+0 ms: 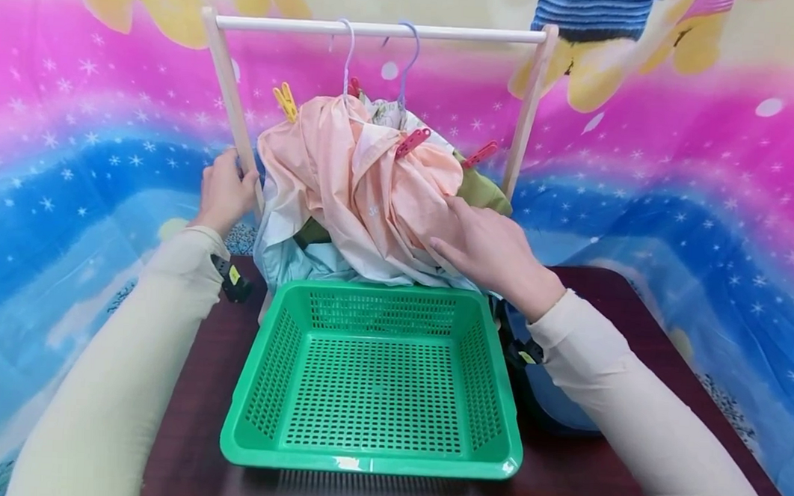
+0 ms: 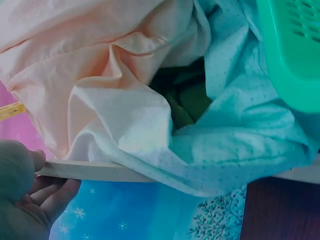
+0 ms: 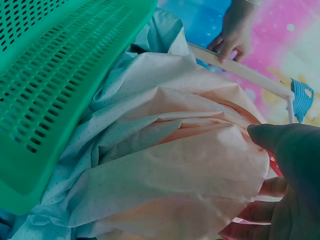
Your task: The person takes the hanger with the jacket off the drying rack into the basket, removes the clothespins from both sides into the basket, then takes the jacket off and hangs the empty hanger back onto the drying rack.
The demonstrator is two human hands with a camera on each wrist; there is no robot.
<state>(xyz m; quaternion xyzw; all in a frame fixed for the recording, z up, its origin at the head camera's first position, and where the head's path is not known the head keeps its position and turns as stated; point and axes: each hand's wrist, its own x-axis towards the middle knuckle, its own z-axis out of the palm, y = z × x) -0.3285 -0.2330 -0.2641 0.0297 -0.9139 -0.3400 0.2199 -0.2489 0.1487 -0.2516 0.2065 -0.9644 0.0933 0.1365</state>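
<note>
We see the left hand (image 1: 226, 190) pinching the left post (image 2: 100, 171) of a wooden rack between thumb and fingers. The right hand (image 1: 498, 246) is spread, its thumb apart from its fairly straight fingers, touching the right side of a peach garment (image 1: 335, 200). That garment droops in loose folds between the two hands, below the rack's top bar (image 1: 280, 25), near the far edge of the dark red table (image 1: 573, 482). We find a yellow clothespin (image 1: 285, 102) at its upper left and a pink clothespin (image 1: 413, 142) at its upper right. A white hanger (image 1: 349, 51) hooks over the bar above it, with a blue hanger (image 1: 412, 54) alongside. Behind, at the right, an olive garment (image 1: 482, 192) shows under a red clothespin (image 1: 480, 154). Pale blue dotted cloth (image 2: 240, 145) bunches below the peach folds, just beside a green basket (image 1: 372, 465). Between the basket and the table's right edge, we see a dark blue object (image 1: 558, 395), partly hidden by the right arm.
</note>
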